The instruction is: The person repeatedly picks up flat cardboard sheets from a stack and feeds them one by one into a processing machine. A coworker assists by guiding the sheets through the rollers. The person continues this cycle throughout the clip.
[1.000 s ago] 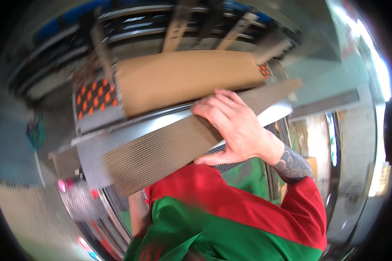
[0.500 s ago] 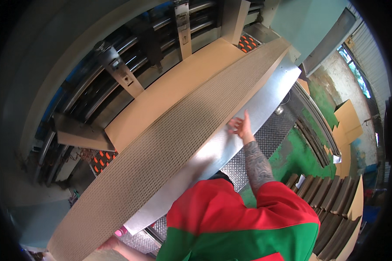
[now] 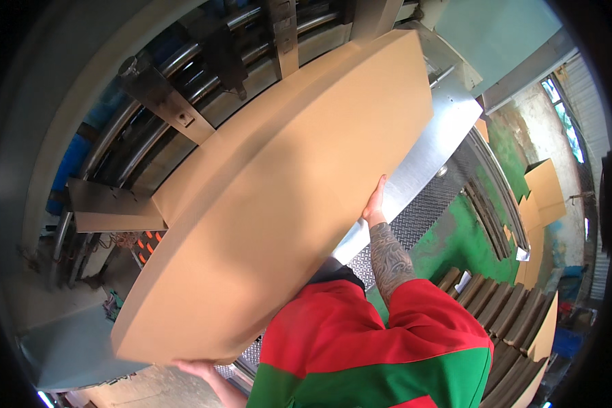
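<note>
A thick stack of brown corrugated cardboard sheets [image 3: 299,156] lies slantwise in front of me, its broad flat face turned up. My right hand [image 3: 375,201] grips the near long edge, with the thumb along it and the other fingers hidden by the card. At the lower left corner my left hand [image 3: 196,368] holds the end from beneath, its fingers partly covered. Beyond the stack, more cardboard [image 3: 177,183] rests against the machine's upright metal stops [image 3: 177,109]. A shiny metal table plate [image 3: 421,153] shows past the right edge.
Metal rollers and bars [image 3: 190,58] run along the machine at the back. Orange rollers [image 3: 147,246] show at left. Bundled cardboard pieces [image 3: 503,306] stand at lower right on the green floor [image 3: 428,251]. A diamond-plate step [image 3: 415,217] lies below the table.
The stack has tipped toward me, so its flat face shows where the layered edge was. My right hand has moved from open above the metal plate to the stack's edge.
</note>
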Tool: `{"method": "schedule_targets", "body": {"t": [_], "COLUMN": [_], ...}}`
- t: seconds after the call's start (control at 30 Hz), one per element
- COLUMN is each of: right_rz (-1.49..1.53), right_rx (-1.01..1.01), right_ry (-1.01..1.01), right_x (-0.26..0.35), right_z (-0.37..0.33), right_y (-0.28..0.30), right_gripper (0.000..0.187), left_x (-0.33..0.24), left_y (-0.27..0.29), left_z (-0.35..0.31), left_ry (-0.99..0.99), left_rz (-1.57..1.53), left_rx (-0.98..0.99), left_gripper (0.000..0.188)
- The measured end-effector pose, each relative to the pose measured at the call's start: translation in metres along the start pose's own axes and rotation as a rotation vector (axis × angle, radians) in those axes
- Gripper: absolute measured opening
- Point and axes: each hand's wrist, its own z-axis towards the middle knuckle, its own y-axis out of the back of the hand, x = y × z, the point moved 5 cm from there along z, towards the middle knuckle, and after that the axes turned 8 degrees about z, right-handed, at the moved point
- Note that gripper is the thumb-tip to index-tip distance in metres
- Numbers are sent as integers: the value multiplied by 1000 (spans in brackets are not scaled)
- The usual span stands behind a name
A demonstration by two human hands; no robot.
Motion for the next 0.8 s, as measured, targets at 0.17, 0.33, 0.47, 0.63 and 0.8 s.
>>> {"method": "schedule_targets", "body": {"t": [0.17, 0.33, 0.47, 0.63, 0.8], "right_rz": [-352, -464, -533, -589, -646], "right_rx": [-365, -392, -498, -436, -350], "right_ry": [89, 158, 116, 76, 1], "right_x": [39, 73, 89, 95, 95], "right_z": [26, 39, 47, 60, 76], "right_y": [53, 48, 31, 9, -25], "right_gripper": [112, 118, 115, 111, 108], "left_x": [101, 164, 179, 202, 206], "left_y": [-54, -81, -50, -25, -63], "left_z": [10, 24, 8, -116, -151], "left_ry": [314, 480, 585, 941, 786], "left_rz": [476, 288, 799, 242, -71], "left_rx": [170, 234, 511, 522, 112], "left_gripper": [96, 92, 80, 81, 76]}}
